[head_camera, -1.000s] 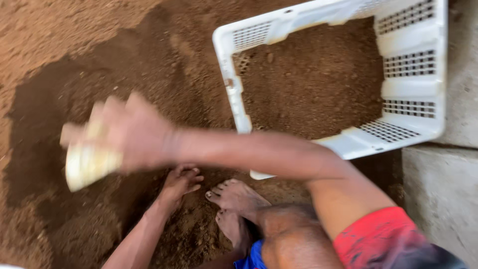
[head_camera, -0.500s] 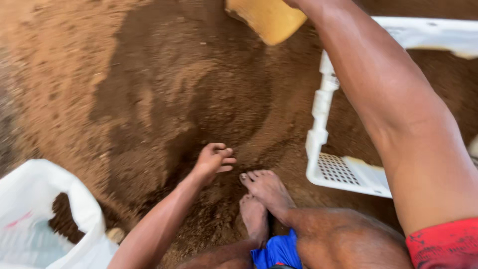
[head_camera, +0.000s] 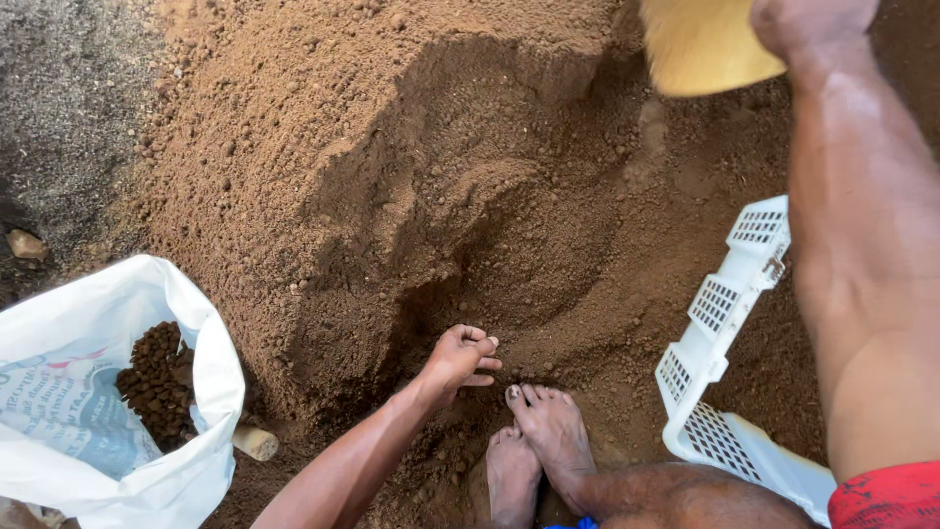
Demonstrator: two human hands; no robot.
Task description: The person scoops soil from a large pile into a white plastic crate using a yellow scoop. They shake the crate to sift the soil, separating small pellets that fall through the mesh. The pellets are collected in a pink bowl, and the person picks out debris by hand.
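Observation:
My left hand (head_camera: 460, 359) rests low on the brown soil pile (head_camera: 441, 186), fingers curled into the loose dirt just in front of my bare feet (head_camera: 539, 441). My right hand (head_camera: 808, 24) is raised at the top right edge, gripping a yellow scoop-like container (head_camera: 705, 44) held above the soil; the hand is partly cut off by the frame. My right forearm runs down the right side over a white slotted plastic crate (head_camera: 729, 313).
An open white sack (head_camera: 117, 411) holding dark brown pellets (head_camera: 157, 377) lies at the lower left. A small pale cylinder (head_camera: 255, 443) sits beside it. Grey ground (head_camera: 59, 118) borders the soil at the upper left.
The view swung left, bringing the white sack into sight and pushing the crate to the right edge. My right hand with the yellow container rose from mid-left to the top right. My left hand stayed on the soil.

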